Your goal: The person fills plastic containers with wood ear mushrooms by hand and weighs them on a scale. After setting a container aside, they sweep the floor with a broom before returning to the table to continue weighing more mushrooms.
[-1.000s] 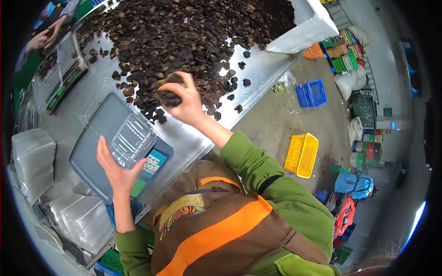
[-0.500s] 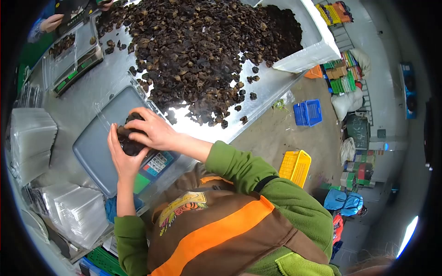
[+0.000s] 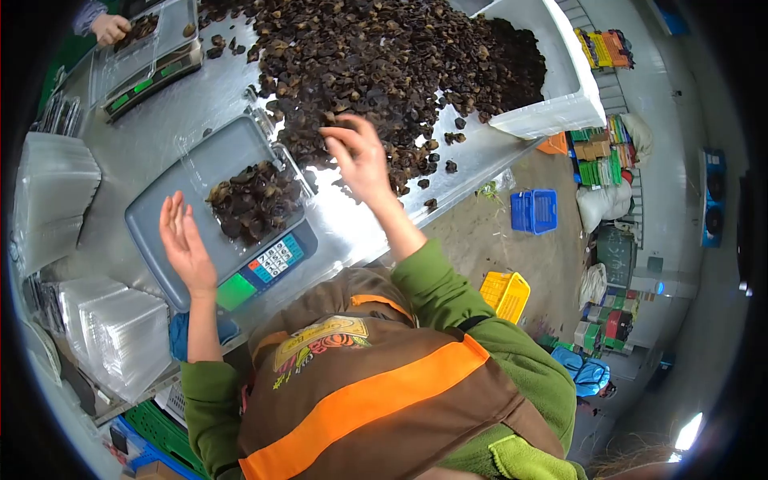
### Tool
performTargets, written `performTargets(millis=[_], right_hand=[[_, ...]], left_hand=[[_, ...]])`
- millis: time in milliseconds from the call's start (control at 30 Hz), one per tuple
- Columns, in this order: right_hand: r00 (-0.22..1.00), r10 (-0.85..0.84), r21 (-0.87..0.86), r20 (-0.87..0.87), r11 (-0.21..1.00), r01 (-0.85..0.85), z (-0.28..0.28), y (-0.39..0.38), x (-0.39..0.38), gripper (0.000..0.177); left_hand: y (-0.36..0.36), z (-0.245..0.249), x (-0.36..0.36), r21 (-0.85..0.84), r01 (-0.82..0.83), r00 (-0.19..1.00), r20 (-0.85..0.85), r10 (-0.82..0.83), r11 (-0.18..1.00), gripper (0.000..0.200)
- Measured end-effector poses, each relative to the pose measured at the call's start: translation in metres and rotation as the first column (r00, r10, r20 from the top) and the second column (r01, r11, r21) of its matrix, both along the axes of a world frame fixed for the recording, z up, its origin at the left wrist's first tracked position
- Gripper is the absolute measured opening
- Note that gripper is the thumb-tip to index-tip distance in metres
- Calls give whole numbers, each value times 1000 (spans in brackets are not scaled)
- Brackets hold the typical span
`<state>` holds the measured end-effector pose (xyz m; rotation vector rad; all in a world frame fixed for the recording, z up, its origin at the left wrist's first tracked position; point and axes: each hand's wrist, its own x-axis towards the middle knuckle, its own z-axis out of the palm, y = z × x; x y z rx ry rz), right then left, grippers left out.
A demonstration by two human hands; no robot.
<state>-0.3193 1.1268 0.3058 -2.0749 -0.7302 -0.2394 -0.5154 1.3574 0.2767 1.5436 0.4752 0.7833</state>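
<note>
A heap of dark, wrinkled pieces (image 3: 360,64) covers the metal table. A grey scale (image 3: 172,208) with a keypad and green display carries a clear container holding a mound of the same dark pieces (image 3: 254,202). My left hand (image 3: 188,246) is beside the mound over the scale's left part, its fingers apart and holding nothing. My right hand (image 3: 360,158) is over the near edge of the heap, fingers slightly bent and spread, with nothing visible in it.
Clear trays are stacked (image 3: 112,328) at the left. Another scale (image 3: 156,78) stands at the upper left beside a co-worker's hand (image 3: 110,29). A white foam box (image 3: 552,112) lies tipped at the heap's right. Blue (image 3: 534,211) and yellow (image 3: 505,296) crates stand on the floor.
My right hand has left the mound on the scale and moved right to the heap. My left hand has come off the mound and opened to its left. The camera view has shifted slightly.
</note>
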Motion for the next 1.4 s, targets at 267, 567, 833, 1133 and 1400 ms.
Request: performTargets(millis=[267,567,833,1133,1400], right_hand=[[854,-103,-67,-510,995,80,-17,-50,-7,28],[770,96,55,-631,995,-79,-10,-11,-31,33],[845,122,-110,-520,972,-208,-27,25,-59,32],[974,195,-158,-113,965,-211,-9,85,-77,32],[894,447,-256,27,868,-426,-10,133,-58,13]], left_hand=[[39,-8,-30,-131,-274,953,-166,252,953,42],[56,-1,-37,-107,-336,930,-198,311,936,42],[59,-17,-33,-195,-215,943,-297,152,957,43],[52,-24,-38,-114,-167,944,-304,126,979,36],[20,12,-9,45,154,939,-319,-132,987,28]])
